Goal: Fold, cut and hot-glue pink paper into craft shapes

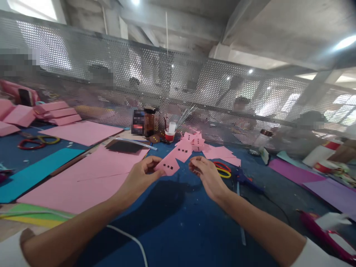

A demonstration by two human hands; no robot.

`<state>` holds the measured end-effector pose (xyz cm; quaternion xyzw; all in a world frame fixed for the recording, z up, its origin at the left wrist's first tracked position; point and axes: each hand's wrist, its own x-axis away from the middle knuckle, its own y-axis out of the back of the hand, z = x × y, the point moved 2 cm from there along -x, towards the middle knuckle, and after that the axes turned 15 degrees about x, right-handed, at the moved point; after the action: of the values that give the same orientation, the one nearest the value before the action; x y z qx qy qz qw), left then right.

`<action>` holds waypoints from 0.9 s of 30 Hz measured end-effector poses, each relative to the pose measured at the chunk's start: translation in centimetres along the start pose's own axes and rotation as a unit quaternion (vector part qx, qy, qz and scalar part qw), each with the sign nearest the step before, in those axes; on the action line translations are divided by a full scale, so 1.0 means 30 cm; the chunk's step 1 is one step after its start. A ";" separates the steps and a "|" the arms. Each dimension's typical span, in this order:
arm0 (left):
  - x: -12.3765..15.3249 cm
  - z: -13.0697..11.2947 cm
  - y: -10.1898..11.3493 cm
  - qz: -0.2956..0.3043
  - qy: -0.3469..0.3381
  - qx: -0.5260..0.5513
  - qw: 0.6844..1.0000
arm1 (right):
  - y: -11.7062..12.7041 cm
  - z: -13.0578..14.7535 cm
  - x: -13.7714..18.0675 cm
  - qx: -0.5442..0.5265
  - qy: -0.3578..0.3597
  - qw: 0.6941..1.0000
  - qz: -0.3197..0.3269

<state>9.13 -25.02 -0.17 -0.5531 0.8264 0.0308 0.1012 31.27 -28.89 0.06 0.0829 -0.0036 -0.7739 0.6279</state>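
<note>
My left hand [140,176] pinches a small folded pink paper piece [169,166] by its left end, between thumb and fingers. Three black squares mark the face of that piece. To its right, my right hand [208,176] is apart from the paper, with fingers curled and their tips together; whatever they may hold is too small to make out. Just beyond the hands lies another pink piece [183,151] with black squares, in front of a pile of similar pieces [196,140]. Flat pink paper pieces [222,154] rest beside the pile.
Scissors with red and yellow handles [224,171] and a blue glue gun [247,179] lie right of my right hand. Large pink sheets [91,178] cover the left side. A paper cup [170,135] stands before the perforated metal screen [178,81]. A white cable [128,235] crosses the front.
</note>
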 end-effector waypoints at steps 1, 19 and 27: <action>-0.002 -0.003 0.000 0.002 -0.014 -0.010 1.000 | 0.013 0.009 -0.002 0.005 0.009 1.000 -0.007; 0.028 0.026 -0.004 0.092 -0.356 -0.325 0.871 | 0.177 0.027 0.182 0.250 0.201 0.942 -0.103; 0.062 0.010 -0.035 0.152 -0.408 -0.347 0.831 | 0.175 0.037 0.177 0.159 0.119 0.979 -0.048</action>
<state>9.45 -27.07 -0.79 -0.3561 0.7187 0.5536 0.2240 35.17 -35.27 1.08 0.2730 -0.0475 -0.7773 0.5648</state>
